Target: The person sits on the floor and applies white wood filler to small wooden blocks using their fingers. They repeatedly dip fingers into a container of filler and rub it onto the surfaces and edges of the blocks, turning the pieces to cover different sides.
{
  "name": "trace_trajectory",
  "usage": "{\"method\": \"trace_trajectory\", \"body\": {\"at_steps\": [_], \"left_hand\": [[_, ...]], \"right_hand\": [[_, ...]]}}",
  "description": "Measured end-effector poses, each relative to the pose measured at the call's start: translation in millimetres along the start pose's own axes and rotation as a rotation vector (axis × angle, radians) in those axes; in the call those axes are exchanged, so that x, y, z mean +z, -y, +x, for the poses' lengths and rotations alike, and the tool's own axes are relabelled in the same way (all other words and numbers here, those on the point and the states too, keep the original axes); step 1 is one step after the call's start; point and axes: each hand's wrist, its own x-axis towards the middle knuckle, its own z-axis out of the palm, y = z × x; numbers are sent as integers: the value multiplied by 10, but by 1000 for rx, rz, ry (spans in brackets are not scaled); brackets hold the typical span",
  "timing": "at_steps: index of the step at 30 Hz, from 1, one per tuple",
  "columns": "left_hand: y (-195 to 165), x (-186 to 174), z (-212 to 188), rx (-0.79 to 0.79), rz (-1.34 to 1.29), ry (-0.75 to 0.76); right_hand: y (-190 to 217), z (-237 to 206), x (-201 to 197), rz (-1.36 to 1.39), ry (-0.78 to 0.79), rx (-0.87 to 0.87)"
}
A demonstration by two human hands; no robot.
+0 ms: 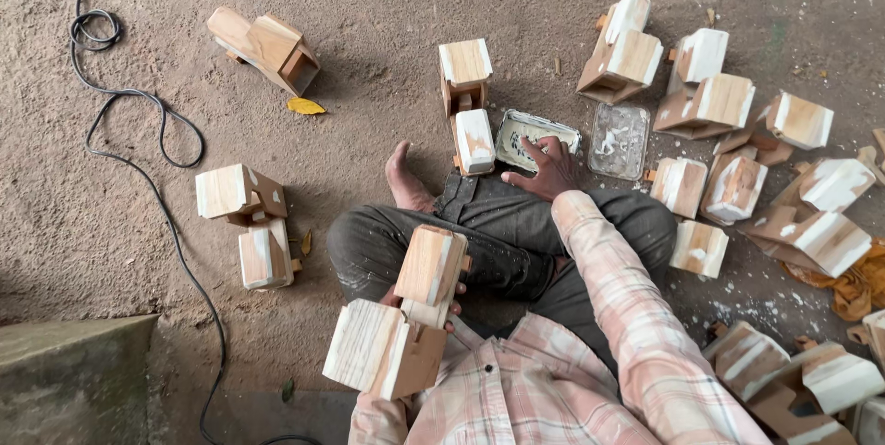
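While you sat cross-legged on the sandy floor [369, 2], your left hand [426, 302] gripped a wooden toy truck [406, 320] from beneath at the lower centre of the frame, fingers curled around its underside and mostly hidden by the wood. The truck stood tilted, its pale smeared faces turned toward you. Your right hand [546, 166] reached forward to the centre of the frame, fingers bent and bunched, their tips resting in a small rectangular tin of white paste [533, 135]; whether they pinched anything, I could not tell. Just right of that tin lay a clear plastic lid [619, 139]. A similar wooden truck [468, 104] stood just left of the tin, near your bare foot [406, 179]. More of them crowded the right side of the frame [737, 131], two sat at the left [247, 224], and one lay at the upper left [267, 47]. A black cable [147, 131] snaked down the left edge.
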Motion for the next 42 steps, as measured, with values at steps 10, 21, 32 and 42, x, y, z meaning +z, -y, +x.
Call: {"method": "trace_trajectory", "body": {"at_steps": [10,21,32,42], "left_hand": [[359,-301,9,-71,12,-6],[447,-399,-97,312,319,115],[104,-133,-246,758,278,245],[260,-205,-201,210,142,14]], "right_hand": [[22,7,176,-137,185,44],[-32,-30,266,-124,167,51],[-93,-329,148,1178,247,352],[1141,-1583,-532,754,84,-431]]}}
